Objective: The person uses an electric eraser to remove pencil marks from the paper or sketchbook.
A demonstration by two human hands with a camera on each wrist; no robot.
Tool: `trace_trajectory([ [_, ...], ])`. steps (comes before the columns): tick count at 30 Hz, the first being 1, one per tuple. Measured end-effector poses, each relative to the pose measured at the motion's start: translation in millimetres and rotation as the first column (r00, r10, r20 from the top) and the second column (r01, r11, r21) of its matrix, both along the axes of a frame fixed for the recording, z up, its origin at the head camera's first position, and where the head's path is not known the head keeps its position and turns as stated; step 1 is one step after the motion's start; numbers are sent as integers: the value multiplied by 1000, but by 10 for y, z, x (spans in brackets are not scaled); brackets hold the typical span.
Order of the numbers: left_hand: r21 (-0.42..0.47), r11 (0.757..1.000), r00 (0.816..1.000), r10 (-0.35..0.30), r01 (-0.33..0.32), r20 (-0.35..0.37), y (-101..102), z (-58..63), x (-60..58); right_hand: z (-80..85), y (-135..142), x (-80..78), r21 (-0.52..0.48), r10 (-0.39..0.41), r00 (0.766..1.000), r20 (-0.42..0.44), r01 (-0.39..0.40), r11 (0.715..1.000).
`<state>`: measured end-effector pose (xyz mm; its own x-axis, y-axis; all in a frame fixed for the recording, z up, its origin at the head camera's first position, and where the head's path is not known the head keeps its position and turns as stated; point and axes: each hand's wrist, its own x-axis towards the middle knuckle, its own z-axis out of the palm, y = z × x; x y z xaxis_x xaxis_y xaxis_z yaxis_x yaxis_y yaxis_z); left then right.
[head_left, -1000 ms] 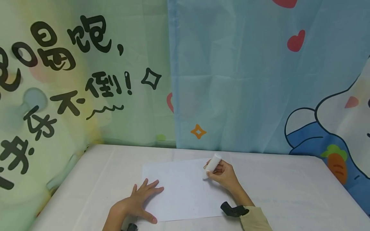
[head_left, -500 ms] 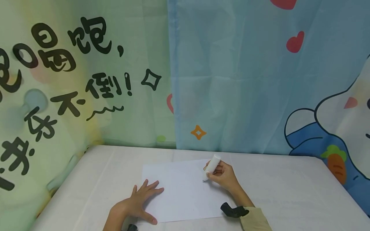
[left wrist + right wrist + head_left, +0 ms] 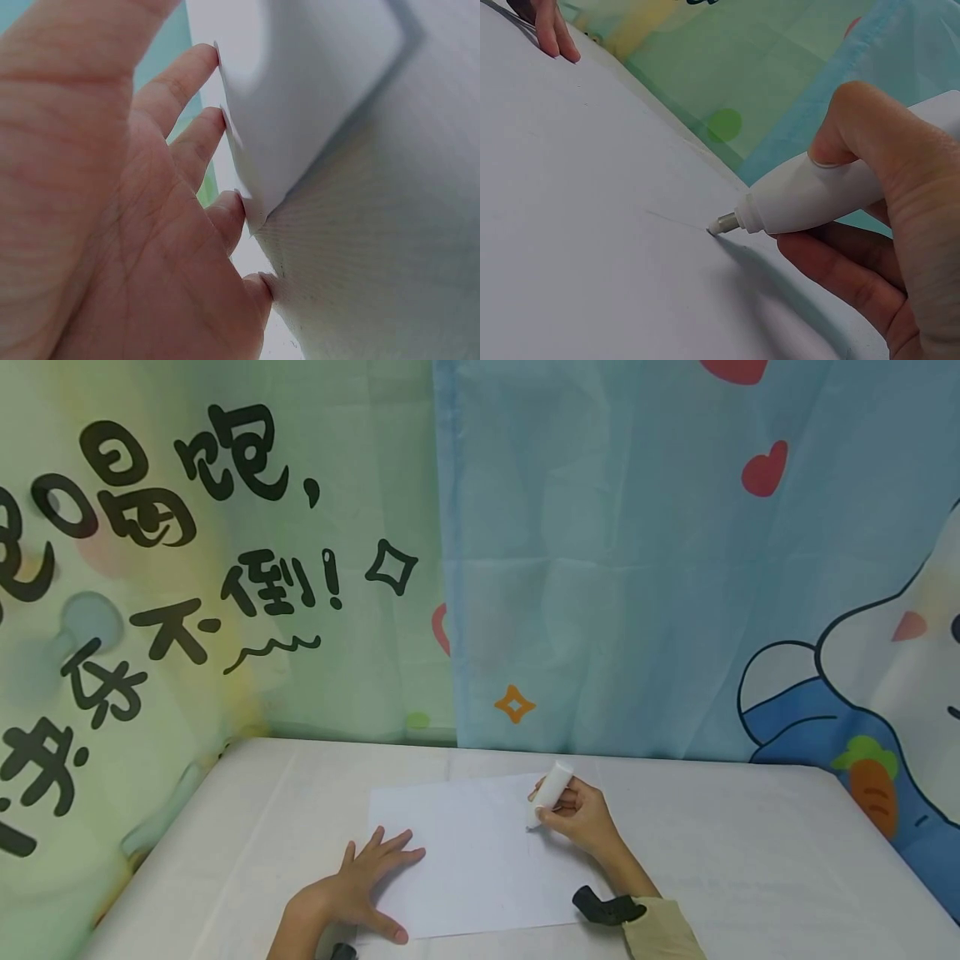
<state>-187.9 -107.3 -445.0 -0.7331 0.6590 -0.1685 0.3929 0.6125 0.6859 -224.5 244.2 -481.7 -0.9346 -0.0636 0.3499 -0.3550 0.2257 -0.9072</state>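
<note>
I see almost no change, so work seems to stay at one spot. The right hand [image 3: 587,818] curls its fingers round the white tool [image 3: 552,788], tip by a line [image 3: 673,219] on the paper [image 3: 472,868]. The left hand [image 3: 358,883] spreads wide, gripping nothing.

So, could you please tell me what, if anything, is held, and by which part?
The right grip holds a white pen-like tool by its body near the tip; the left grip holds nothing.
</note>
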Motion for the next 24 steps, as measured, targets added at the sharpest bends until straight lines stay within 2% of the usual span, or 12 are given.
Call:
trace_trajectory([
  [8,4,1000,1000,-3,3,-3,-1,12,13,10,0,5,-7,10,1000,22,-10,1000],
  [16,3,1000,1000,-5,5,-11,-5,-6,-2,26,-2,13,-17,36,999,6,-36,999],
  [24,2,1000,1000,-5,5,-1,-5,-5,-5,40,-8,22,-9,21,1000,19,-21,1000],
])
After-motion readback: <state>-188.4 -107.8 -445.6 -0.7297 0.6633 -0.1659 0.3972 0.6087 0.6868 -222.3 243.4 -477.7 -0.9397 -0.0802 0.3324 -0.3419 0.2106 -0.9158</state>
